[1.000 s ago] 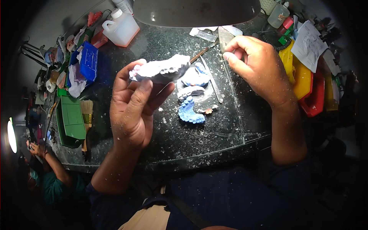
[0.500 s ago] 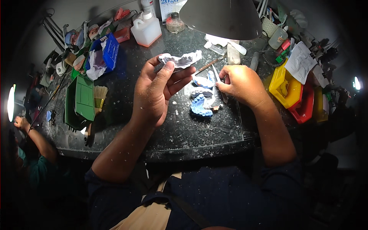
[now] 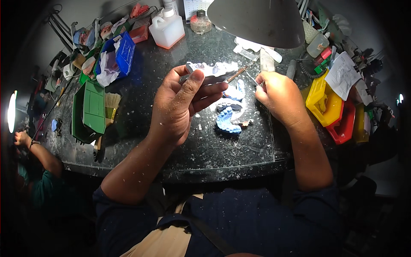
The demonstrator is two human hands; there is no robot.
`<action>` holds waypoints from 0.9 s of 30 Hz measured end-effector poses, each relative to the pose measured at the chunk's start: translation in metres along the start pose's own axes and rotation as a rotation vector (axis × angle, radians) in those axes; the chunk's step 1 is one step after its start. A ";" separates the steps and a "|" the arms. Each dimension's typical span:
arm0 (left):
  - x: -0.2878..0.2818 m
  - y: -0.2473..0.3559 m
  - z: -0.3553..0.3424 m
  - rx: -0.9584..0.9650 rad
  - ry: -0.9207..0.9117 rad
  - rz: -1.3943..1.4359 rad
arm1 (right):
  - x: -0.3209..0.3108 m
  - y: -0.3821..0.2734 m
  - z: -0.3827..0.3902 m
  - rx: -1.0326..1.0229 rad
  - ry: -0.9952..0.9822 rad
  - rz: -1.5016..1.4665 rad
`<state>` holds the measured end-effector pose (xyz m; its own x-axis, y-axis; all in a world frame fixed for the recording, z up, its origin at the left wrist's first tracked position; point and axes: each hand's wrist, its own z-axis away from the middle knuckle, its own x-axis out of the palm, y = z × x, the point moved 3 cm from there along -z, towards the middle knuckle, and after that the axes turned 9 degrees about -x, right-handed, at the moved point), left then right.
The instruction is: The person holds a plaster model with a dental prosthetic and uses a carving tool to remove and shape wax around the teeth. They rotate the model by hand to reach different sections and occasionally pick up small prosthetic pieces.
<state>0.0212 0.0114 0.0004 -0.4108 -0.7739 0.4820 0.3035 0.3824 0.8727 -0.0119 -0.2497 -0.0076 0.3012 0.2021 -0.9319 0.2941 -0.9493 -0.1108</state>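
My left hand (image 3: 173, 105) pinches a white plaster dental cast (image 3: 214, 67) between thumb and fingers, raised over the bench with its row of teeth upward. To the right, my right hand (image 3: 280, 98) is closed on a thin, pointed metal tool (image 3: 251, 78); its exact kind is hard to make out. Between and below the hands lie a blue dental cast (image 3: 227, 122) and a blue-and-white one (image 3: 235, 92), with a greyish toothed piece (image 3: 229, 104) between them. A brown-handled tool (image 3: 236, 74) rests just beyond the white cast.
A grey lamp shade (image 3: 257, 23) overhangs the far side. Green (image 3: 94, 107) and blue (image 3: 126, 53) bins, a brush (image 3: 112, 103) and a white jug (image 3: 167, 32) stand left. Yellow (image 3: 316, 100) and red (image 3: 342, 128) bins sit right. Another person's arm (image 3: 45, 158) shows far left.
The white cast has tipped so its teeth show more plainly, and my left hand has shifted slightly right. My right hand has moved right with the thin tool, away from the blue-and-white cast.
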 end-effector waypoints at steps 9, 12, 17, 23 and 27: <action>0.000 -0.003 0.000 -0.011 -0.007 -0.019 | -0.027 0.009 -0.005 0.254 0.248 -1.165; -0.001 -0.004 0.002 -0.023 0.011 -0.040 | -0.020 0.012 -0.003 0.277 0.215 -1.345; 0.004 -0.003 0.003 -0.031 0.015 -0.023 | -0.019 0.004 -0.002 0.092 0.164 -1.800; 0.004 -0.003 0.004 -0.042 0.031 -0.012 | -0.022 -0.009 0.000 0.141 0.269 -1.621; 0.005 -0.003 0.004 -0.058 0.025 -0.009 | -0.023 -0.006 0.003 -0.012 0.424 -1.478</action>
<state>0.0143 0.0085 0.0001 -0.3923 -0.7899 0.4714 0.3495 0.3460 0.8707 -0.0236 -0.2494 0.0138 -0.0302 0.9852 0.1687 0.5596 0.1565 -0.8139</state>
